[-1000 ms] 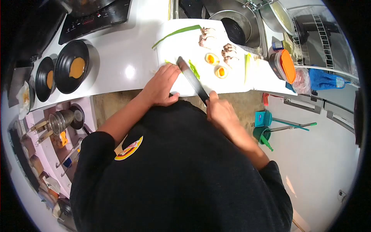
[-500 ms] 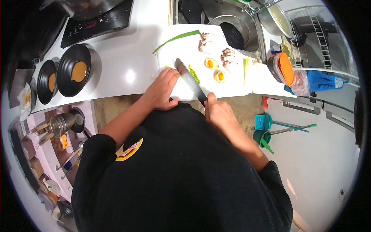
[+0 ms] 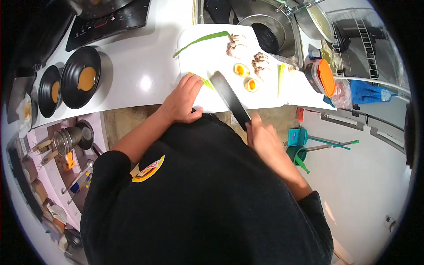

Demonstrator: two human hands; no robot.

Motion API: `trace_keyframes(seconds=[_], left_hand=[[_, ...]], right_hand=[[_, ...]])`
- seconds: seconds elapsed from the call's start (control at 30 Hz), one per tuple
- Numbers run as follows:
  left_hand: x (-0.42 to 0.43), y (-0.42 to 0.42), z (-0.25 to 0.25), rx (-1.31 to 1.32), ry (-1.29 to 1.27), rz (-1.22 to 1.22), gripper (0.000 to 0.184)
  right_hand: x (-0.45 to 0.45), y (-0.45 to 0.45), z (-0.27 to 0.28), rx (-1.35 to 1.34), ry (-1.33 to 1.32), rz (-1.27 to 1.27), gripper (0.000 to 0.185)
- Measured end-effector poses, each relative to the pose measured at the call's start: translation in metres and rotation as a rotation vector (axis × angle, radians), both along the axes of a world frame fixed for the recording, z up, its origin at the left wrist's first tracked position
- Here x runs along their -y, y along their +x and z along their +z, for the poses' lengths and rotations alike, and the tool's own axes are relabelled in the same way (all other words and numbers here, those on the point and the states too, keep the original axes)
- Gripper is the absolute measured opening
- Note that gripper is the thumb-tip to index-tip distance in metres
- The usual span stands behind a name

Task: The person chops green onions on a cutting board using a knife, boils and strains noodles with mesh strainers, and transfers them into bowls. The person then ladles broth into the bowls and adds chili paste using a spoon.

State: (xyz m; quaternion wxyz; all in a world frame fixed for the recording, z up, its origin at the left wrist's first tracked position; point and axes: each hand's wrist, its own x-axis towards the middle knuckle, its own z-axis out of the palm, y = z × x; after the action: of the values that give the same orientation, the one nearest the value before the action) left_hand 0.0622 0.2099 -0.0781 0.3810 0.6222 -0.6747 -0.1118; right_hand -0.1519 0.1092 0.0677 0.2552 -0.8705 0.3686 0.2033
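My right hand (image 3: 264,136) is wrapped round the handle of a knife (image 3: 230,98), whose blade points up and left over the front of the white cutting board (image 3: 254,100). At the board's front left edge, my left hand (image 3: 184,98) has its fingers pressed together on a green vegetable piece (image 3: 206,82). A long green leaf (image 3: 201,40) lies across the board's back left. Sliced meat (image 3: 236,46) sits in two groups at the back and right, beside two egg halves (image 3: 241,70). A pale green stalk (image 3: 281,79) lies farther right.
Two black bowls (image 3: 70,88) with brown liquid stand at the left, below an induction cooker (image 3: 108,24). Behind the board is a sink (image 3: 289,37) holding a metal bowl. An orange-lidded container (image 3: 327,78) stands at the right, near a blue cloth (image 3: 369,92).
The knife and my right hand have moved right, away from my left hand. More of the green vegetable now shows beside my left fingertips, left of the blade.
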Motion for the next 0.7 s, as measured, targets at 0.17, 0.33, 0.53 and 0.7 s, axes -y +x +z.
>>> trace_keyframes(seconds=[0.17, 0.33, 0.53, 0.7], left_hand=[[0.001, 0.000, 0.002, -0.023, 0.024, -0.003, 0.066], [0.001, -0.001, 0.000, -0.010, 0.016, 0.003, 0.065], [0.000, -0.002, 0.004, 0.019, 0.039, 0.042, 0.064], [-0.003, -0.003, 0.000, 0.041, 0.013, 0.068, 0.063]], right_hand=[[-0.002, 0.030, -0.027, 0.007, -0.035, -0.007, 0.018], [-0.004, 0.035, -0.025, 0.019, -0.009, -0.010, 0.018], [-0.012, 0.008, -0.026, -0.164, 0.030, -0.125, 0.017], [-0.008, 0.009, 0.002, -0.130, 0.039, -0.059, 0.017]])
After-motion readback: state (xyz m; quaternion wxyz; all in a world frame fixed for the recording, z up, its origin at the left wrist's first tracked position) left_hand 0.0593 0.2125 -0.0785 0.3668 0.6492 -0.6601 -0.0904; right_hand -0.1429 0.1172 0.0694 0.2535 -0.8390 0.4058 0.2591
